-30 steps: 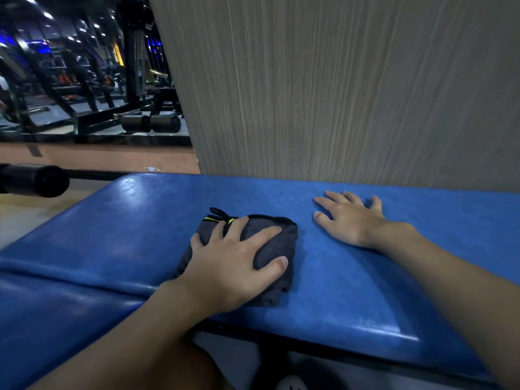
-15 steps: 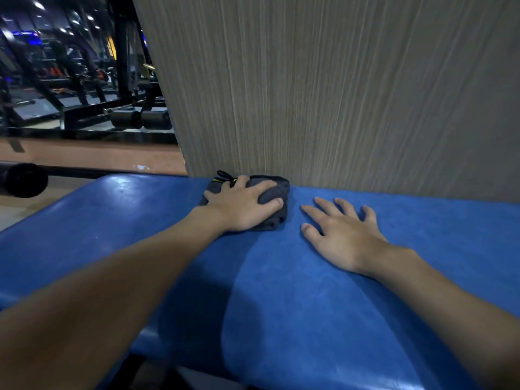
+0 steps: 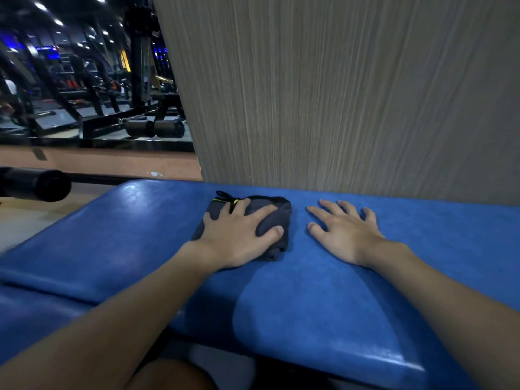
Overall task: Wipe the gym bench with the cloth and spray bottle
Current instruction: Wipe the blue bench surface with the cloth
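Note:
A blue padded gym bench [image 3: 323, 299] runs across the view from left to right. A folded dark grey cloth [image 3: 277, 218] with a black loop and yellow-green trim lies on it close to the far edge. My left hand [image 3: 239, 237] presses flat on the cloth, fingers spread. My right hand [image 3: 343, 232] rests flat on the bare pad just right of the cloth, palm down, holding nothing. No spray bottle is in view.
A grey wood-grain wall panel [image 3: 337, 94] rises directly behind the bench. A black foam roller pad [image 3: 36, 184] sticks in at the left. Beyond it are a tan floor [image 3: 98, 164] and dark gym machines [image 3: 135, 114].
My left hand pushed the cloth to the bench's far edge, then drew it back a little toward me. My right hand stayed planted on the pad.

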Action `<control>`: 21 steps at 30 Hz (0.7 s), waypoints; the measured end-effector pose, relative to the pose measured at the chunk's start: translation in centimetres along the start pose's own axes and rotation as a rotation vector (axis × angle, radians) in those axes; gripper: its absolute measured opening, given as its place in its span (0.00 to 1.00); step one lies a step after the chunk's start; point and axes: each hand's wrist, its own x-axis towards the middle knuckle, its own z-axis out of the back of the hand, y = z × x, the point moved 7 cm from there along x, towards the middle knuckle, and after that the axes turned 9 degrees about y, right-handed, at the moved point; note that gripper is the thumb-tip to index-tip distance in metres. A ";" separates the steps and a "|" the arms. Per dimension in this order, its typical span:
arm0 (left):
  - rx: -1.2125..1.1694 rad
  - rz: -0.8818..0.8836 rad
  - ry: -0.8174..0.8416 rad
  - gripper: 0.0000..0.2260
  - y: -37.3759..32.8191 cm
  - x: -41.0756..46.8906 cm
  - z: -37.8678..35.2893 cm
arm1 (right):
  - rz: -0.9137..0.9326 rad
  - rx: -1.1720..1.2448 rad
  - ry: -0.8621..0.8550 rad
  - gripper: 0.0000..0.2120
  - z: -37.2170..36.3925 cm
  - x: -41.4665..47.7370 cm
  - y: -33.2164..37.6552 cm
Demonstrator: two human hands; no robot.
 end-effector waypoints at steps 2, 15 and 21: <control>0.002 -0.008 0.008 0.25 0.0 -3.3 -0.3 | 0.001 0.010 -0.006 0.27 0.2 -0.3 0.1; 0.010 0.000 0.071 0.28 0.9 -6.7 -1.0 | 0.026 0.012 -0.011 0.28 0.5 -0.3 2.3; -0.034 0.006 0.035 0.30 1.8 1.4 0.3 | 0.031 -0.051 0.001 0.30 -0.4 0.2 2.3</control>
